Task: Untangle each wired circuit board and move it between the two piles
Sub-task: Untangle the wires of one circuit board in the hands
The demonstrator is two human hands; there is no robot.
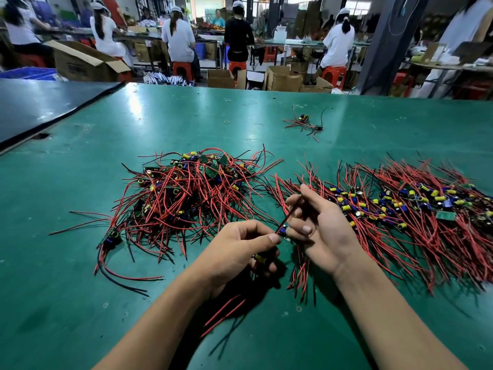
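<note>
A tangled pile of small circuit boards with red and black wires lies on the green table at centre left. A flatter, combed-out pile spreads to the right. Between them, above the table, my left hand grips one wired circuit board with a yellow capacitor under its fingers. My right hand pinches that board's red and black wires between thumb and fingers. More of its wires hang below my hands.
A small stray cluster of wired boards lies farther back on the table, with a rubber band near it. A dark sheet covers the far left corner. Beyond the table, people sit on red stools among cardboard boxes.
</note>
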